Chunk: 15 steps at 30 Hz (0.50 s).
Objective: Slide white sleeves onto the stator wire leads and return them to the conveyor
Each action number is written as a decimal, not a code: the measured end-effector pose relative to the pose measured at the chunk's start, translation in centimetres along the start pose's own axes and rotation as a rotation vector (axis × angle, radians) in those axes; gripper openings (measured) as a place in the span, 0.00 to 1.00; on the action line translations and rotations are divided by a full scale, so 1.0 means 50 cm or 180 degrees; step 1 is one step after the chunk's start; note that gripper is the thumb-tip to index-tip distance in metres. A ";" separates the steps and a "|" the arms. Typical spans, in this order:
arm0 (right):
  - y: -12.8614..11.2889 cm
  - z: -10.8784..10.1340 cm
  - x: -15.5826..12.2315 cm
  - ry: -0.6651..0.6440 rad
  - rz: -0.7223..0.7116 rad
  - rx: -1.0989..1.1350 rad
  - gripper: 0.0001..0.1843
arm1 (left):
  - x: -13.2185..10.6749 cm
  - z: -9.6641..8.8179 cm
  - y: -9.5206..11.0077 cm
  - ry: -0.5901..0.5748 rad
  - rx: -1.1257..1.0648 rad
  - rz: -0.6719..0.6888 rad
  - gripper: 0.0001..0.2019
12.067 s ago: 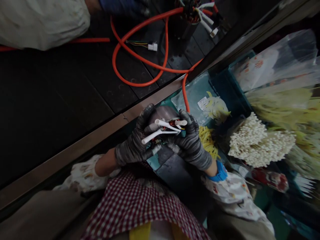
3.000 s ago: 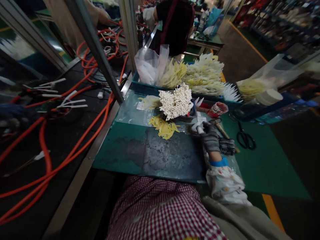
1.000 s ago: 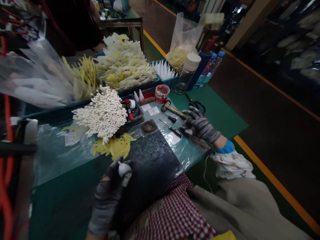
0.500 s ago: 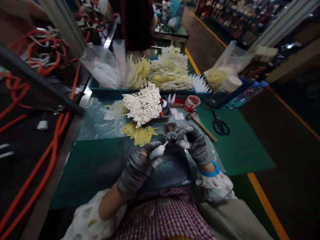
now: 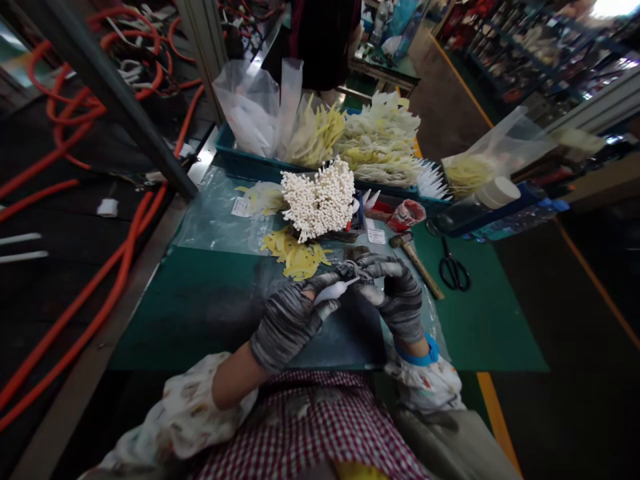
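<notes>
My left hand (image 5: pixel 291 318), in a grey striped glove, is closed round a small white squeeze bottle (image 5: pixel 330 291) with a thin nozzle pointing right. My right hand (image 5: pixel 395 293), gloved the same way, pinches at the nozzle's tip with its fingers together; what sits between them is too small to make out. Both hands hover over the dark mat (image 5: pixel 330 333) on the green work table (image 5: pixel 200 313), just in front of a scatter of yellow sleeves (image 5: pixel 296 253).
A bunch of white tubes (image 5: pixel 320 199) stands behind the hands. A blue tray (image 5: pixel 227 143) holds bags and yellow-white sleeves. A hammer (image 5: pixel 415 257), scissors (image 5: pixel 453 270) and a red tape roll (image 5: pixel 406 215) lie right. Orange cables (image 5: pixel 100 280) run left. Another person (image 5: pixel 320 33) stands beyond.
One second ago my hands were apart, the right one among the tools. Now they meet at the bottle's nozzle, and the view has swung slightly left.
</notes>
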State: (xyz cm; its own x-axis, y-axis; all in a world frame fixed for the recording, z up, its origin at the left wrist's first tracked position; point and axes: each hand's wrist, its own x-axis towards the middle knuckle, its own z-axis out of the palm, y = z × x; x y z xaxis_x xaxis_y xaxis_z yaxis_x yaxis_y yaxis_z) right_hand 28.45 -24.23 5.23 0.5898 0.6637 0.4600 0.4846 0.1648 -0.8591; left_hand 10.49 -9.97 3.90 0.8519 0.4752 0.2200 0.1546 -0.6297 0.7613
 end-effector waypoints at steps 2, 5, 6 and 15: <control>-0.002 0.000 0.002 -0.0013 -0.0116 -0.0041 0.08 | -0.001 0.001 -0.003 0.0022 0.0043 0.0020 0.18; -0.002 0.002 0.004 -0.0044 -0.0258 -0.0074 0.09 | -0.002 0.004 -0.007 0.0122 0.0171 0.0131 0.17; -0.003 0.004 0.004 -0.0056 -0.0292 -0.0084 0.10 | -0.003 0.006 -0.010 0.0177 0.0222 0.0224 0.17; -0.016 0.036 -0.014 0.0143 -0.0008 -0.0191 0.07 | -0.003 0.013 -0.027 0.0459 0.0712 0.0688 0.18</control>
State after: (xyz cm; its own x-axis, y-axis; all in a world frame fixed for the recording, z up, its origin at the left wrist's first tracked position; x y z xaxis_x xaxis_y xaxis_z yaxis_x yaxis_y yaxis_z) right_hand 26.50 -23.52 5.19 0.6162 0.6298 0.4729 0.5231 0.1216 -0.8436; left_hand 10.46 -9.59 2.45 0.7999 0.3879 0.4579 0.0976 -0.8370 0.5385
